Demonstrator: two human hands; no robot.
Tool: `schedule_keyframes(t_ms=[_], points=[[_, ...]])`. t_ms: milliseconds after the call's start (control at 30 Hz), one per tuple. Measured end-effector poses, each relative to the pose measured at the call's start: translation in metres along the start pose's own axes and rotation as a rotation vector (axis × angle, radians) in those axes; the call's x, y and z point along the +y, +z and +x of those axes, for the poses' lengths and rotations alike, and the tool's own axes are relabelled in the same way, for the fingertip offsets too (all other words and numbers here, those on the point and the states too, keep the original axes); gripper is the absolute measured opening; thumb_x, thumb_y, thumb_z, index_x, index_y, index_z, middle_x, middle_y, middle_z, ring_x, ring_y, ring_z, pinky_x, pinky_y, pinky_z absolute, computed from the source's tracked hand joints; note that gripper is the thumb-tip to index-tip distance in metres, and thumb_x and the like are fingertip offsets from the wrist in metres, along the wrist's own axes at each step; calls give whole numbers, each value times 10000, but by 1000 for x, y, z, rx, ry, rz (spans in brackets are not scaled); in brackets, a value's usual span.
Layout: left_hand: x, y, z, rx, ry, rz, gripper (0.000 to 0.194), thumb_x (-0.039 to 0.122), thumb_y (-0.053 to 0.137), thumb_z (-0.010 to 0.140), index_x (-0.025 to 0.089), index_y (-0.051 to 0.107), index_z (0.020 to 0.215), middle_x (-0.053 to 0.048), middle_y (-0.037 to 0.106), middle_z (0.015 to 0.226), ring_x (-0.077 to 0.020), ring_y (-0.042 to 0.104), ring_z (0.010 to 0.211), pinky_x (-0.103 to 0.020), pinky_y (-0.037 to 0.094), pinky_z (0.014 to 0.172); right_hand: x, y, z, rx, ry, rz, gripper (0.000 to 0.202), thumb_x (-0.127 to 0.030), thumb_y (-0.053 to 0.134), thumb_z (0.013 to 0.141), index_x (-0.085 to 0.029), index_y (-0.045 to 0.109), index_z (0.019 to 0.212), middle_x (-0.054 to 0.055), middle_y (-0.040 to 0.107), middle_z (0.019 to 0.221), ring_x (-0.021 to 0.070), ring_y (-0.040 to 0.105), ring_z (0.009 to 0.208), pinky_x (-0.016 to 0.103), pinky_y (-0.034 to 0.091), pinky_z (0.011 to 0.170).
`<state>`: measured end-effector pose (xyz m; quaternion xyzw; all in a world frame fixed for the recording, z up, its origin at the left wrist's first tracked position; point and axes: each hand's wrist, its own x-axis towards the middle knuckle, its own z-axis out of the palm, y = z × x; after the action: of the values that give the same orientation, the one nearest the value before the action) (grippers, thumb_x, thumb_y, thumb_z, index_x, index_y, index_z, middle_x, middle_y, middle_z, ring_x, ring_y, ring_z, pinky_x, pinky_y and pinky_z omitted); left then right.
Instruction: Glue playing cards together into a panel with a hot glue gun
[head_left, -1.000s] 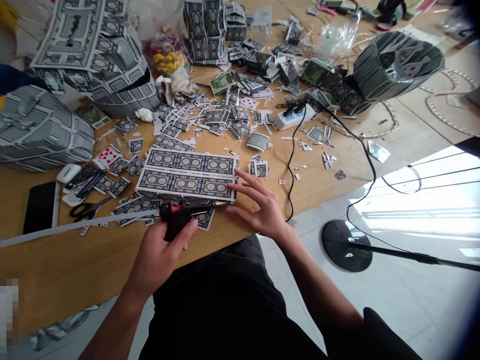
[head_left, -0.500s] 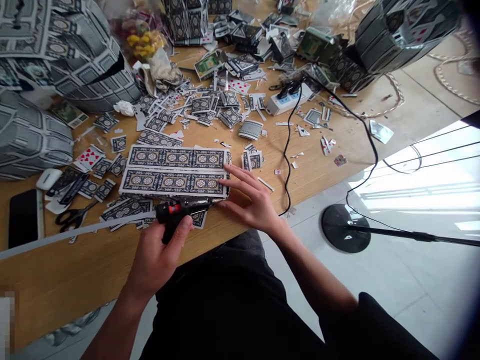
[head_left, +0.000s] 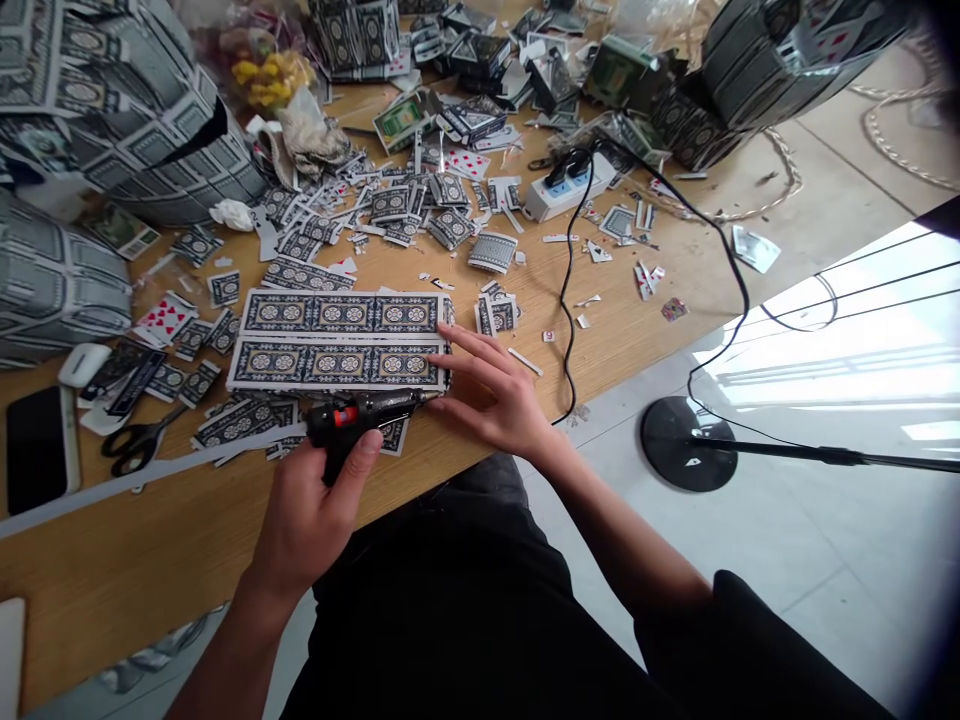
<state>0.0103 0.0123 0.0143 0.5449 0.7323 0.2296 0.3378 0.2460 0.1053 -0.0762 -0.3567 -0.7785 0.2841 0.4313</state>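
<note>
In my left hand (head_left: pixel 311 510) is a black hot glue gun (head_left: pixel 367 408), the fingers wrapped round its handle. A long whitish glue stick (head_left: pixel 202 452) trails from the back of the gun to the left. The nozzle points right, at the near right corner of a panel of joined playing cards (head_left: pixel 341 340) that shows two rows of dark patterned backs. My right hand (head_left: pixel 495 395) has its fingers spread, with the fingertips resting on the panel's right end. Loose cards (head_left: pixel 240 420) lie partly under the gun and the panel's near edge.
Black scissors (head_left: pixel 135 445) and a phone (head_left: pixel 41 450) lie at the left. Cut cards (head_left: pixel 450 225) litter the table behind the panel. A white power strip (head_left: pixel 566 190) has a black cable (head_left: pixel 568 330) running to the front edge. Large card-covered forms (head_left: pixel 52 280) stand at the back left.
The view has shifted slightly, so most things sit a little further left. My hands, the glue gun and the panel keep nearly the same places relative to each other.
</note>
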Motion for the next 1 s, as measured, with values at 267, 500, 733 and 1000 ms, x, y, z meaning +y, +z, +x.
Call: schedule_keyframes(t_ms=[267, 500, 733, 1000], points=[[-2, 0, 0, 15, 37, 22, 374, 560, 614, 992, 226, 765, 921, 4, 585, 566, -227, 647, 665, -302, 481, 649, -1, 0, 1, -11, 17, -10, 409, -405, 799, 993, -333, 723, 1388, 66, 620, 1638, 307, 591, 1525, 573, 502, 1261], [-3, 4, -2, 57, 53, 20, 382, 554, 626, 984, 215, 774, 886, -15, 634, 608, -239, 682, 730, -308, 536, 758, 1, 0, 0, -10, 22, -5, 387, -417, 806, 983, -329, 740, 1354, 57, 631, 1629, 305, 608, 1503, 571, 515, 1239], [-12, 9, -5, 94, 69, 6, 392, 566, 617, 992, 214, 773, 920, -45, 702, 710, -266, 722, 827, -335, 560, 830, 1, 0, 1, -24, 35, -13, 386, -434, 803, 984, -335, 741, 1351, 50, 618, 1642, 308, 602, 1513, 582, 506, 1246], [-17, 12, -12, 127, 54, 15, 396, 551, 619, 997, 213, 772, 860, -48, 696, 704, -272, 741, 869, -318, 567, 833, 0, 0, 1, -14, 17, -2, 381, -412, 808, 982, -321, 740, 1346, 64, 613, 1646, 308, 596, 1518, 579, 499, 1248]])
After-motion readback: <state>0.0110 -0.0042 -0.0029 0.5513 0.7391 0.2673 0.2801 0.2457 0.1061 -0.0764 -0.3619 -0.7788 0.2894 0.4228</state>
